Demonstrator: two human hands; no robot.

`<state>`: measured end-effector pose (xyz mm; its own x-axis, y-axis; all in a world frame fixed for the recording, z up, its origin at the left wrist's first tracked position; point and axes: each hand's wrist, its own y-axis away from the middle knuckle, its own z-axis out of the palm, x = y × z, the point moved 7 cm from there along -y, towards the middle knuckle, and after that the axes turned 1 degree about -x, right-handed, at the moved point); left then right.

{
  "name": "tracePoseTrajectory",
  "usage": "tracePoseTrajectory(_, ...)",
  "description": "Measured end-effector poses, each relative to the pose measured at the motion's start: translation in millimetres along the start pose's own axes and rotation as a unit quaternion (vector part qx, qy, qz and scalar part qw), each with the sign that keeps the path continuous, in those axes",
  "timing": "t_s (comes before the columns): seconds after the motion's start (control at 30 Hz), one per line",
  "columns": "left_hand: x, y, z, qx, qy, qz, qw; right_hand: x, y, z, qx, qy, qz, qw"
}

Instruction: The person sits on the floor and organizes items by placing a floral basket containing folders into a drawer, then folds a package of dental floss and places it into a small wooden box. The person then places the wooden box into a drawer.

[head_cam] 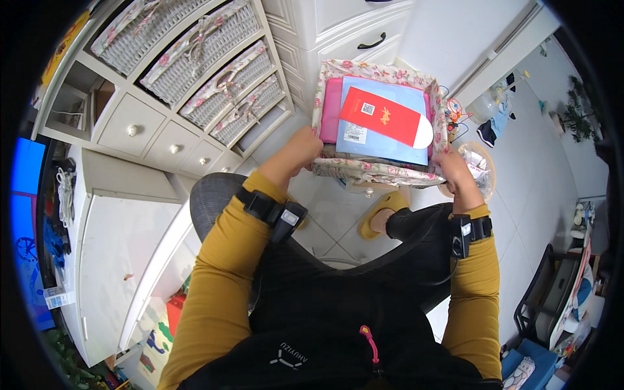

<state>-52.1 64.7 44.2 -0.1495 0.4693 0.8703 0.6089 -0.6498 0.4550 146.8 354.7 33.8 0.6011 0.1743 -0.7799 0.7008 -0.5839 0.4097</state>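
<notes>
A wicker basket with a floral cloth liner (375, 168) is held between my two hands. My left hand (303, 151) grips its near left corner, and my right hand (454, 168) grips the near right corner. Inside, a red paper envelope with a white rounded flap (380, 117) lies on top of a light blue folder (351, 148). Beneath them shows a pink plastic item (332, 109). What lies lower in the basket is mostly hidden.
At left stands a white cabinet with wicker drawers (226, 92) and knobbed drawers (131, 129); its lowest wicker slot has no basket. A round bin (490, 170) and a bead maze toy (456, 111) stand right of the basket. A yellow slipper (368, 224) is on the tiled floor.
</notes>
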Motion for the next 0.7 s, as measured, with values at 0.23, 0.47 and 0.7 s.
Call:
tracePoseTrajectory(0.23, -6.1, 90.2, -71.6, 0.142, 0.247, 0.074, 0.956, -104.9, 11.8, 32.5, -0.063, -0.106, -0.131, 0.984)
tracePoseTrajectory(0.47, -21.5, 213.4, -42.3, 0.051, -0.029, -0.032, 0.998, -154.6, -10.1, 72.3, -0.155, 0.061, -0.079, 0.983)
tracePoseTrajectory(0.7, -37.7, 153.2, 0.5, -0.163, 0.538, -0.102, 0.821, -169.7, -36.6, 163.5, -0.177, 0.213, -0.133, 0.952)
